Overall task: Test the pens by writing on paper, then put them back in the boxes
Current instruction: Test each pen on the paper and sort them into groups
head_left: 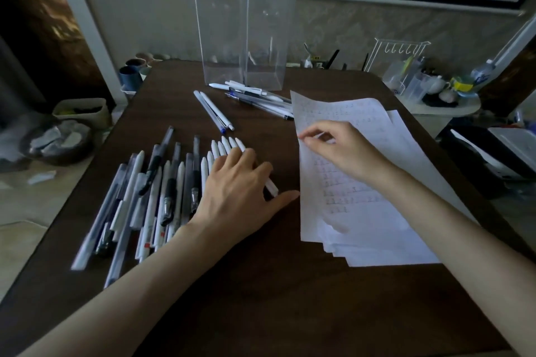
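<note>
A: The table [261,292] looks like dark wood, smooth, with a dull sheen.
B: The two boxes [223,31] are clear plastic, glossy, catching reflections.
A: The white pens [224,146] seem matt plastic. The clear-barrelled pens [171,153] look glossier, with black grips that look rubbery.
B: The paper [371,226] is thin, white and matt, the top sheet slightly creased. The rack [397,50] looks like white-coated wire.

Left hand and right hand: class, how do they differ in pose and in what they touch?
The left hand lies flat, fingers straight; the right hand is curled. The left hand rests on the row of white pens; the right hand pinches one pen over the paper. Both are bare and over the table.
</note>
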`<state>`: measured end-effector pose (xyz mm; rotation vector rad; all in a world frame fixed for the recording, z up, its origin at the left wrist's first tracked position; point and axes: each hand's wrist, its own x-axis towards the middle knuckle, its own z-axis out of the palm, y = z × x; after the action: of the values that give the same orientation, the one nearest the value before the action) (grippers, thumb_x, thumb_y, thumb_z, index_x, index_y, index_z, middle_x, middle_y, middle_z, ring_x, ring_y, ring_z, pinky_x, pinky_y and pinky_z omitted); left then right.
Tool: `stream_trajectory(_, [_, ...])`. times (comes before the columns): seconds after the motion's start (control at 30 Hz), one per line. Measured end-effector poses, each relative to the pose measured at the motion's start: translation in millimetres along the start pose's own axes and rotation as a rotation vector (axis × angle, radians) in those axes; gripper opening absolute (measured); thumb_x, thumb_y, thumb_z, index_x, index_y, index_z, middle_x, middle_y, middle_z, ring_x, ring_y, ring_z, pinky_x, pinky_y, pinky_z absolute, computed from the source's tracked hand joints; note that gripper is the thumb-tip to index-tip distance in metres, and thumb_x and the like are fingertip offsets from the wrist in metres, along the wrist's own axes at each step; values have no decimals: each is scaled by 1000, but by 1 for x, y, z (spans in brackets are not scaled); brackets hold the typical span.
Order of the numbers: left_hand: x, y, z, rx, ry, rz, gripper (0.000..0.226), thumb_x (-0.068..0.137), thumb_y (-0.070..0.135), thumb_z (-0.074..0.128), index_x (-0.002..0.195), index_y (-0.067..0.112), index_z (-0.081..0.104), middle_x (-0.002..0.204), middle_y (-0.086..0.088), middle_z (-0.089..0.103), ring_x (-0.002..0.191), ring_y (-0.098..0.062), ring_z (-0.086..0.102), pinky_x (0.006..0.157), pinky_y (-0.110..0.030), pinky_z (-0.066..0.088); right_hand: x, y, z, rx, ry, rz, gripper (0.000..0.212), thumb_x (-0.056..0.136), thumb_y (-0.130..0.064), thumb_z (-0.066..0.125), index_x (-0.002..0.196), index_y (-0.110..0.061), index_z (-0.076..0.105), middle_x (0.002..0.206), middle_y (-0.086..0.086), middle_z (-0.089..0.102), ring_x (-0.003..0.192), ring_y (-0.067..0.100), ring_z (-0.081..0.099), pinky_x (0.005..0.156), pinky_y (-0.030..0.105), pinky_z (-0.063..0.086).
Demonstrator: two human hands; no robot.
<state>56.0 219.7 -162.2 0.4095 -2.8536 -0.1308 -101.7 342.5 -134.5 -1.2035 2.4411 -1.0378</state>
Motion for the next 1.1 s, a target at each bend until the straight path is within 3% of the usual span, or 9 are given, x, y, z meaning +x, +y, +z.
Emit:
stream_trajectory(0.1, [3, -4, -2, -8, 58, 32, 65, 77, 74, 35, 108, 26, 67, 116, -2, 54, 110, -20, 50, 96, -39, 38, 53, -8, 18, -103, 76, -6, 16, 93, -15, 54, 104, -15, 66, 102, -3, 62, 87, 3, 56, 73, 15, 42])
stream_trajectory(0.2, [4, -8, 1, -44, -82, 14, 72, 82, 74, 28, 138, 30, 42, 149, 5, 28, 139, -16, 21, 113, -43, 12, 95, -4, 37, -358, 153, -3, 18, 92, -19, 57, 106, -12, 64, 111, 6, 62, 108, 20, 54, 84, 30, 45])
stream_trajectory(0.3, [4, -11, 4, -46, -90, 10, 75, 82, 75, 24, 142, 30, 33, 153, 5, 22, 141, -15, 15, 114, -41, 11, 113, -4, 46, -547, 193, -65, 27, 93, -24, 57, 117, -11, 58, 117, 9, 57, 111, 26, 49, 86, 35, 42])
stream_trajectory(0.4, [5, -10, 6, -59, -58, -21, 72, 83, 74, 26, 132, 27, 49, 145, 2, 38, 135, -17, 31, 109, -39, 23, 125, -6, 48, -611, 274, -119, 30, 92, -26, 58, 118, -10, 56, 117, 10, 52, 109, 27, 47, 85, 36, 40])
stream_trajectory(0.53, [7, -11, 12, -8, 55, -41, 63, 83, 69, 29, 92, 23, 71, 105, -1, 66, 100, -19, 62, 85, -38, 48, 135, -5, 49, -630, 164, -24, 27, 92, -28, 58, 113, -11, 57, 118, 11, 53, 111, 30, 47, 90, 37, 39])
stream_trajectory(0.8, [7, -12, 14, -2, 114, -72, 55, 85, 57, 32, 79, 16, 69, 88, -5, 66, 82, -24, 63, 72, -39, 50, 117, -4, 55, -700, 231, -208, 24, 96, -28, 51, 106, -11, 64, 111, 6, 56, 107, 26, 46, 89, 35, 32])
stream_trajectory(0.93, [7, -13, 13, 20, 95, -63, 52, 87, 57, 34, 83, 17, 69, 93, -5, 66, 85, -24, 64, 73, -38, 50, 102, -11, 44, -512, 421, -323, 20, 90, -23, 61, 92, -6, 71, 87, 6, 50, 87, 26, 46, 74, 33, 36])
stream_trajectory(1.0, [7, -14, 12, 8, 81, -63, 50, 87, 56, 37, 90, 18, 69, 101, -5, 65, 93, -24, 62, 79, -38, 48, 86, -20, 31, -364, 481, -332, 16, 88, -22, 64, 88, -7, 70, 74, -2, 44, 75, 18, 43, 66, 30, 33])
stream_trajectory(1.1, [7, -13, 12, 17, 111, -68, 45, 85, 53, 43, 87, 16, 69, 99, -6, 65, 91, -25, 62, 78, -40, 48, 42, -24, 9, -13, 349, -222, 17, 91, -21, 61, 81, -7, 63, 62, -6, 46, 59, 5, 40, 57, 22, 31])
